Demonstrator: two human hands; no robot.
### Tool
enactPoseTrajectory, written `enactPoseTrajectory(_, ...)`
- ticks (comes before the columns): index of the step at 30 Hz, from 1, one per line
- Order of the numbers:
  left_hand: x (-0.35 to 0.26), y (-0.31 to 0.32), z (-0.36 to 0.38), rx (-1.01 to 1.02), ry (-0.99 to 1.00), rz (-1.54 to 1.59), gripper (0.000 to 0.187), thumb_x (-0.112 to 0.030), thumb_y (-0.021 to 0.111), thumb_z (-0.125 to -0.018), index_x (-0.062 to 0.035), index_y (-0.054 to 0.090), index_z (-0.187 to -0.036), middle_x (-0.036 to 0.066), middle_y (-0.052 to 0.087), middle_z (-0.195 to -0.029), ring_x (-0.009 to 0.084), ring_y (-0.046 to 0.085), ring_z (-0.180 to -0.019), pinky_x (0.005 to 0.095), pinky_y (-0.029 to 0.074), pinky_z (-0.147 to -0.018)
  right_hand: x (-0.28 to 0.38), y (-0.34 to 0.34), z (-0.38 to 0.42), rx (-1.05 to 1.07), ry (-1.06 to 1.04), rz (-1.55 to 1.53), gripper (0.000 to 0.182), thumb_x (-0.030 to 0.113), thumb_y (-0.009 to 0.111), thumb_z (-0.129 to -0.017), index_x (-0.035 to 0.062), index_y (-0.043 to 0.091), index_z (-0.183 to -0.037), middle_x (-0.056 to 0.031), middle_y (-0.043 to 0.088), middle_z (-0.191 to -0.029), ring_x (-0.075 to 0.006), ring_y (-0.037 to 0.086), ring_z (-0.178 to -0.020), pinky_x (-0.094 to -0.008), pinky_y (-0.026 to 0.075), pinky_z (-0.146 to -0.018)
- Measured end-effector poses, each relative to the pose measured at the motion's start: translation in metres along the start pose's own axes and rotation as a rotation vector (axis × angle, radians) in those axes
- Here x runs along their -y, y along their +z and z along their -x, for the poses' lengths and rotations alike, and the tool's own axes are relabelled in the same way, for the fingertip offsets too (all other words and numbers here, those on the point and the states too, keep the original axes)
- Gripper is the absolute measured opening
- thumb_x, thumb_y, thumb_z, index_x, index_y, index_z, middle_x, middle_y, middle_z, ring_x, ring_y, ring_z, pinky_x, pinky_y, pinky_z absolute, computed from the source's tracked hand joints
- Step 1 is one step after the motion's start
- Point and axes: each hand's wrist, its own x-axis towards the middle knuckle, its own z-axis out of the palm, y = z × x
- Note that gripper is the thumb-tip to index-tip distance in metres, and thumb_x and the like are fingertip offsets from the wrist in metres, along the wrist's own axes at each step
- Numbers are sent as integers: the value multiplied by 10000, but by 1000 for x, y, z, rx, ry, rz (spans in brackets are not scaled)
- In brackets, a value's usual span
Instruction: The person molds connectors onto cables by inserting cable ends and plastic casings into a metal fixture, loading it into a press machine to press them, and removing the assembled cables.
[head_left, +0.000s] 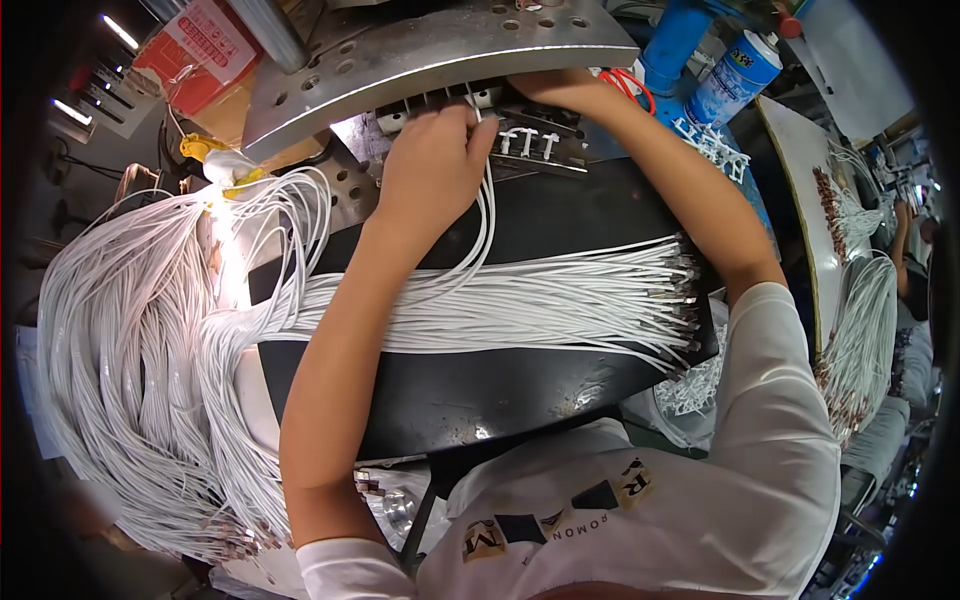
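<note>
My left hand (435, 165) is closed around white cables (488, 215) at the front edge of a metal mold (545, 160), under a thick steel plate (430, 75). Its fingertips are partly hidden, and thin cable ends run up past them. My right hand (548, 88) reaches beneath the right end of the plate, behind the mold, with its fingers out of sight. Small white T-shaped plastic pieces (530, 143) sit on the mold just right of my left hand. Below my wrists, a bundle of white cables (530, 305) with metal connector ends (680, 305) lies across a black work surface (480, 400).
A large hank of white cables (120, 350) hangs at the left. At the upper right stand a blue spray can (735, 78) and a pile of white plastic scraps (715, 150). A bag of scraps (690, 385) is below my right arm. A red box (200, 45) is upper left.
</note>
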Motion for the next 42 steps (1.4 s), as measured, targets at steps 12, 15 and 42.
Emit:
enactPoseTrajectory(12,19,-2,14,-23,-80,-531,473,-404,474,-1066,-111,614,-1410,185,560,-1466,429,461,-1417,637,285,-1199,100,-39,13,204,46,-21,489,470,514,-1069,88,638,-1349,-148,684,-1281,-325,591,-1278,-485,393,-1128)
enactPoseTrajectory(15,29,-3,7,2,-87,-480,449,-393,485,-1055,-151,624,-1407,160,573,-1459,422,472,-1410,649,317,-1177,94,-36,6,151,18,-25,500,448,521,-1067,79,614,-1392,-177,669,-1297,-338,579,-1288,-482,401,-1130)
enactPoseTrajectory(42,-98,-160,234,505,-150,-293,804,70,646,-626,-118,647,-1409,120,571,-1492,363,466,-1454,558,327,-1222,244,-219,196,562,305,1,825,-79,634,-714,171,564,-1497,-89,434,-1636,-313,411,-1503,-533,288,-1220)
